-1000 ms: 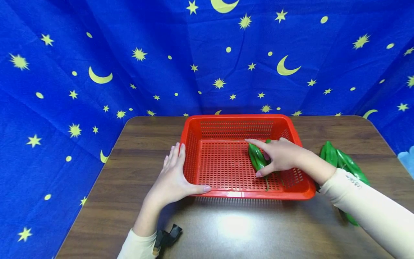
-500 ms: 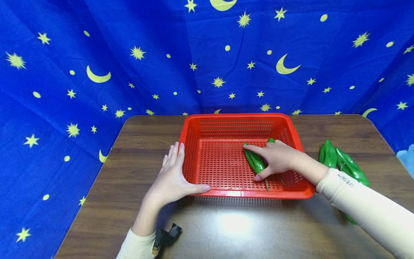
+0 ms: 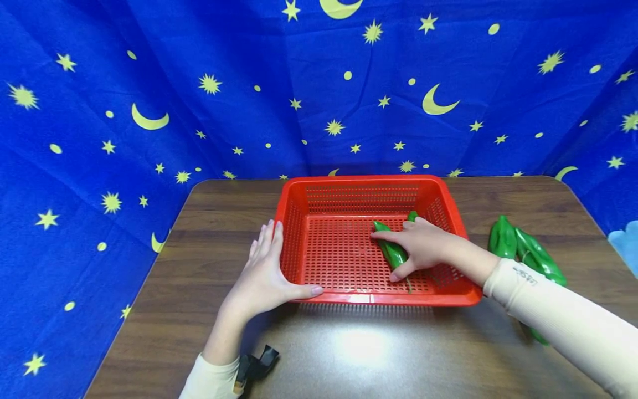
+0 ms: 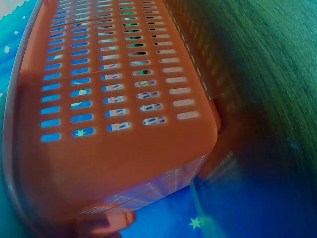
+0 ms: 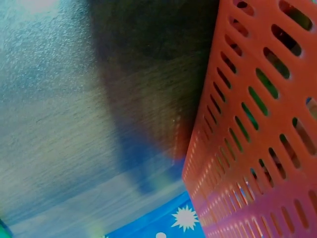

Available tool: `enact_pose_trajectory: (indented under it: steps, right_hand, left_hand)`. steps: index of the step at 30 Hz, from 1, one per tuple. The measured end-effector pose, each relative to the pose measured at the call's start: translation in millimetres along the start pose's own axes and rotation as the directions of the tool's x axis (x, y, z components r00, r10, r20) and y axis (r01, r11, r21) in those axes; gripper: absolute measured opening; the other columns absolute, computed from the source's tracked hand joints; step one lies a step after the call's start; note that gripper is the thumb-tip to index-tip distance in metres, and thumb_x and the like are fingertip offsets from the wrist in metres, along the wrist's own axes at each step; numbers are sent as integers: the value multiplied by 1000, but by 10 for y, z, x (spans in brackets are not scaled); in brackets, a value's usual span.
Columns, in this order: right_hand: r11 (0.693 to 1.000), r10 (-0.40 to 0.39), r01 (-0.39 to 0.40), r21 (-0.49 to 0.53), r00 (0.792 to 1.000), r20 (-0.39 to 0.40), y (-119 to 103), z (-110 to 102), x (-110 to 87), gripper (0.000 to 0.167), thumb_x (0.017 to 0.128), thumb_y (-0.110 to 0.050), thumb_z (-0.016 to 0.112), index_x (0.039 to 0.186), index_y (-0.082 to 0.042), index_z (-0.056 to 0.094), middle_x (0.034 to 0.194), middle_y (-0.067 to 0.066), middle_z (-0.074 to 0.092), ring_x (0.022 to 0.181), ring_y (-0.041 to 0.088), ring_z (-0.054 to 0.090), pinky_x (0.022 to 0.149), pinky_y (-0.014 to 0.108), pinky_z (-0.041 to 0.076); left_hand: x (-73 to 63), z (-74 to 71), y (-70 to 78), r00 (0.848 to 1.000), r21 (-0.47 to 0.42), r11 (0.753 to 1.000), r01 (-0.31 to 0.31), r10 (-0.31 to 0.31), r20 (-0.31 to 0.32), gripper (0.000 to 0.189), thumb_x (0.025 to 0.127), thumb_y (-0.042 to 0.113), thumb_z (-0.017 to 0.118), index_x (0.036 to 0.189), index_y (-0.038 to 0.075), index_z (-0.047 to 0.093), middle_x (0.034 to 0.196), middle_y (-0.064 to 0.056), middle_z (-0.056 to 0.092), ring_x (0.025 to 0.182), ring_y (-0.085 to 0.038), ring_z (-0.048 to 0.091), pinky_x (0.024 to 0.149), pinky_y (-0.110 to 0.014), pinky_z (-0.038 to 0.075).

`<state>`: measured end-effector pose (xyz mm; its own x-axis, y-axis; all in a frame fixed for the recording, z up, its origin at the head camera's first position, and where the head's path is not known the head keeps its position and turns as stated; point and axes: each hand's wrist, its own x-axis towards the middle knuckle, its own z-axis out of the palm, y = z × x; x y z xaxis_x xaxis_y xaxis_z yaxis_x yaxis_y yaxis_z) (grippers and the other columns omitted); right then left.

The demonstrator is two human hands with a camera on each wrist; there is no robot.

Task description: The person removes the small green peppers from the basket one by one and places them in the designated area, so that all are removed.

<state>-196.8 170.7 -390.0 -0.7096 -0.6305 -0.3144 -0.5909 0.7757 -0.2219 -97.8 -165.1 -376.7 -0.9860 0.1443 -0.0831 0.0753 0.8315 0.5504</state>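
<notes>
In the head view, a red plastic basket with slotted walls stands on the table. Inside its right half my right hand holds a long green pepper low at the basket floor, index finger near the tip and thumb near the stem end. Part of another green pepper shows behind that hand. My left hand rests at the near left corner, straight fingers along the outer wall and thumb on the front rim. Both wrist views show mainly the basket's outer wall.
More green peppers lie on the wooden table right of the basket, partly hidden by the right sleeve. A black strap hangs at the left wrist. A blue star-patterned cloth stands behind the table.
My right hand has shifted slightly left and toward me, and the held pepper's tip has moved left over the basket floor. My left hand has stayed at the basket corner.
</notes>
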Motion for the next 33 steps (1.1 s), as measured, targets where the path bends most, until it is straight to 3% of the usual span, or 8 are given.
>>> enact_pose_trajectory:
  steps: [8,16,25,33]
  right_hand:
    - [998,-29,30,53,999,-25,20,-9,-8,101,69,-69,77,154,-31,37,85,-7,60,86,16,48,85,39,37]
    - [978,-81,108,180,986,-148,7,-103,-100,97,73,-66,76,154,-31,36,101,-6,62,94,13,51,92,40,37]
    - [971,-66,111,212,976,-208,-14,-310,-294,98,72,-65,78,154,-39,30,98,-6,60,89,13,54,82,33,36]
    - [969,-48,107,221,965,-258,38,-484,-488,99,74,-62,79,155,-37,28,100,-3,59,89,15,52,78,33,39]
  left_hand:
    - [0,5,-8,1000,5,1000,2,-2,-6,150,53,88,71,161,14,-2,168,-10,-7,156,-30,-6,125,-54,4]
    - [5,3,-4,1000,0,1000,-3,3,-2,149,53,87,72,161,14,-1,168,-10,-6,156,-28,-6,125,-53,3]
    - [-9,-20,-1,1000,-8,1000,-3,3,3,150,52,88,72,161,15,-3,168,-9,-8,156,-29,-7,125,-55,3]
    - [-4,-5,3,1000,-1,1000,-3,3,1,151,52,86,73,160,14,-3,168,-9,-8,156,-27,-8,125,-53,3]
